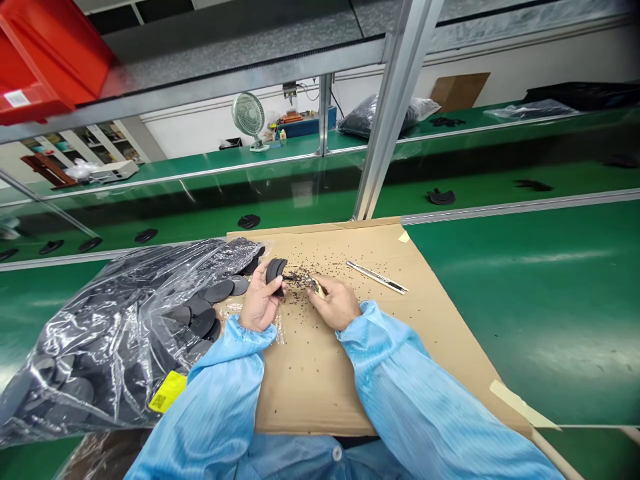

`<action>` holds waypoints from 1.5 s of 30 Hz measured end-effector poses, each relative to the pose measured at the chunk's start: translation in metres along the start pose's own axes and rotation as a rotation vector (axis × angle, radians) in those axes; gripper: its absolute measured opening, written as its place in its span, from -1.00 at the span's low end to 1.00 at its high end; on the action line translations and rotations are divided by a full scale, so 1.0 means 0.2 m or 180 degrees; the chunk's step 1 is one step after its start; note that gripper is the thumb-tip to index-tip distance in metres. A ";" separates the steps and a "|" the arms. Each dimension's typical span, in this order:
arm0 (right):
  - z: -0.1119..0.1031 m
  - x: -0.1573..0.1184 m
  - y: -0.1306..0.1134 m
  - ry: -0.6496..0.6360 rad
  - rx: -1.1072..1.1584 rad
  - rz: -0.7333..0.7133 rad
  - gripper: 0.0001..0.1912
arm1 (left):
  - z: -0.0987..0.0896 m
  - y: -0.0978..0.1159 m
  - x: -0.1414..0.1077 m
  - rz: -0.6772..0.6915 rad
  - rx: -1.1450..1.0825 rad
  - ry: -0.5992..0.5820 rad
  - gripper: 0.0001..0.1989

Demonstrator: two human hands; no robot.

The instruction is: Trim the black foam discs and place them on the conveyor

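Note:
My left hand (260, 303) is closed around a black curved plastic part (275, 272), its thumb pressed on the front. Close by on the right, my right hand (337, 303) grips a pair of nippers (319, 287) with pale handles. The nippers' metal jaws point at a small stem on the black part; whether they touch it I cannot tell. Beneath both hands lies a cardboard sheet (320, 393), strewn with tiny black scraps. A slim utility knife (377, 277) rests on it beyond my right hand.
A clear plastic bag (125, 320) full of black discs spills open at left. Several black parts, one a curved piece (441, 196), lie along the green conveyor behind. A metal post (387, 113) rises past the cardboard. Overhead is a shelf with a red bin (55, 53).

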State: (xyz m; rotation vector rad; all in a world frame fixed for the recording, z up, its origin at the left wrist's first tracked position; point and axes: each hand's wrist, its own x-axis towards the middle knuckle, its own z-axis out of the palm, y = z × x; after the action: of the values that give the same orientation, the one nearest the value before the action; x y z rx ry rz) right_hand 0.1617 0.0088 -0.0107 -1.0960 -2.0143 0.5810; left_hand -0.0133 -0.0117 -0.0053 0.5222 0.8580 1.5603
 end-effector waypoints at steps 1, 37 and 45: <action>0.00 0.00 0.00 0.0017 0.0021 0.0016 -0.81 | 0.00 0.00 0.00 -0.0048 -0.0005 0.0003 -0.46; -0.01 -0.02 -0.09 -0.1089 -0.0844 -0.0170 -0.71 | 0.00 0.01 -0.03 -0.0817 0.0124 -0.0632 -0.70; -0.03 -0.01 -0.09 -0.1340 -0.1210 -0.0213 -0.75 | -0.01 0.00 -0.03 -0.0626 0.0526 -0.0429 -0.60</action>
State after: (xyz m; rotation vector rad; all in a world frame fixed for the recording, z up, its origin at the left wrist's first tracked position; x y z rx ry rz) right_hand 0.1576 -0.0013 0.0045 -1.1915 -2.5958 0.4280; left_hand -0.0127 -0.0183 -0.0054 0.6348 0.9108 1.2678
